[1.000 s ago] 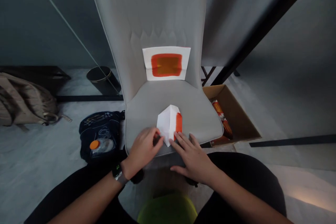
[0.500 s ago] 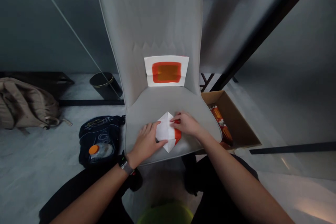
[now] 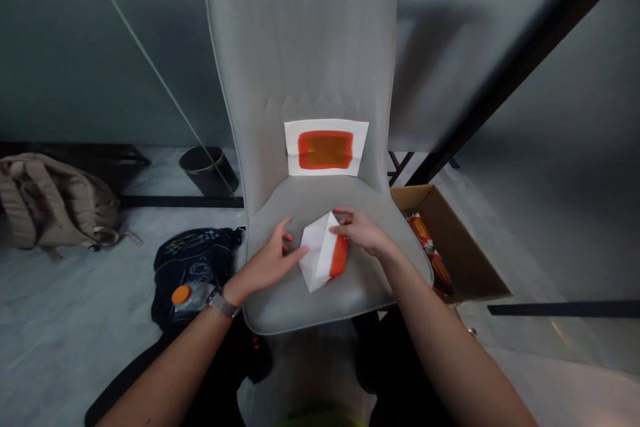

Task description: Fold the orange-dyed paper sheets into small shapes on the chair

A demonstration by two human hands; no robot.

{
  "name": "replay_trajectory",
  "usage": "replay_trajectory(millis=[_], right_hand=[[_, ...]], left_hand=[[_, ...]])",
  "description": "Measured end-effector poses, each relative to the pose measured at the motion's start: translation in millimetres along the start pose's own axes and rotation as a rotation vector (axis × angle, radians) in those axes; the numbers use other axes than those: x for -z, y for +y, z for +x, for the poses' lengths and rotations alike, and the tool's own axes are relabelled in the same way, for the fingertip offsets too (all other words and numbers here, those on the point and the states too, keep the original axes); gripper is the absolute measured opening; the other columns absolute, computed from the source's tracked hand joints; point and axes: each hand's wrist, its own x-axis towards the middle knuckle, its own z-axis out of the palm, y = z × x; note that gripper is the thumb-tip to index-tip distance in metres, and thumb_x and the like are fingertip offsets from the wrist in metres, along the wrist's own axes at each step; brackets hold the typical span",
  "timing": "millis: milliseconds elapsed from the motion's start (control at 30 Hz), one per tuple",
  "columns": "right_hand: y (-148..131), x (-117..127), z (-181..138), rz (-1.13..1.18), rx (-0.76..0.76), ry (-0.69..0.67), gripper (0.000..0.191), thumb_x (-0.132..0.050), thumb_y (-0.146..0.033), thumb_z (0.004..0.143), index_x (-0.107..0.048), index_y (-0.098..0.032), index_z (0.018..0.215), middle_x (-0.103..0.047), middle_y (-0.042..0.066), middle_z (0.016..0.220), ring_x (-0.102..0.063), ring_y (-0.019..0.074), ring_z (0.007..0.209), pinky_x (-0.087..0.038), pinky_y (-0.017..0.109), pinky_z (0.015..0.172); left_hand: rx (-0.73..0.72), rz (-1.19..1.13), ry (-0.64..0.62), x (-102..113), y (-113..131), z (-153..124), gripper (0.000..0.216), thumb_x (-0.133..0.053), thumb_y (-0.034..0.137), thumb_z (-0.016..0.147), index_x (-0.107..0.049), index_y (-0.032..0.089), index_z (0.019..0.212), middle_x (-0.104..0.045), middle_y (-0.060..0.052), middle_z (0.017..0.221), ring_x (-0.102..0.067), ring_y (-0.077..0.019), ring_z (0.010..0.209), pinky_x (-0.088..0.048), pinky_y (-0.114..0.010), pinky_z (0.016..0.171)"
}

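Judging by its creases, we expect the folded paper to be light, stiff along the folds and soft across the flat faces; it lies on the chair seat, one tip toward us, with orange-red along its right side. Our left hand is spread wide, thumb at the paper's left edge, gripping nothing; our right hand is partly curled at the upper right edge, and we cannot tell whether thumb and fingers pinch it. We would take it lightly by the creased edges, since a hard squeeze could dent or tear it; the smooth-looking seat may let it slide, so steadying both sides should help; the sheet with the orange rectangle leans on the backrest, apart from both hands.
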Motion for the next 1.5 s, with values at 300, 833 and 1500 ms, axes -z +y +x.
replay_trajectory(millis=[300, 833, 1500], right_hand=[[4.5, -1.4, -15.7, 0.361, 0.200, 0.082, 0.071, -0.084, -0.046, 0.072, -0.037, -0.029, 0.121, -0.068, -0.004, 0.085, -0.060, 0.0132, 0.054, -0.051, 0.025, 0.045], [28.1, 15.6, -7.5, 0.088, 0.130, 0.211, 0.051, -0.080, -0.046, 0.075, -0.064, -0.018, 0.114, -0.061, -0.004, 0.061, -0.053, 0.0119, 0.049, -0.036, 0.022, 0.043], [42.6, 30.8, 0.4, -0.309, 0.197, 0.090, 0.017, -0.074, -0.024, 0.078, -0.079, -0.020, 0.094, -0.079, 0.004, 0.090, -0.071, 0.0197, 0.079, -0.055, 0.030, 0.073]], left_hand=[[0.087, -0.530, 0.047, 15.1, -4.8, 26.4, 0.048, -0.070, 0.060, 0.087, -0.047, 0.024, 0.109, -0.070, -0.007, 0.110, -0.070, -0.0221, 0.103, -0.055, -0.035, 0.084], [0.087, -0.315, 0.079, 5.0, 12.1, 33.7, 0.036, -0.068, 0.045, 0.090, -0.076, 0.016, 0.108, -0.074, -0.005, 0.088, -0.064, -0.0174, 0.072, -0.050, -0.031, 0.071], [-0.106, -0.010, 0.143, 8.2, -22.0, 38.5, 0.031, -0.073, 0.034, 0.089, -0.076, 0.021, 0.116, -0.079, -0.004, 0.096, -0.068, -0.0195, 0.082, -0.054, -0.033, 0.078]])
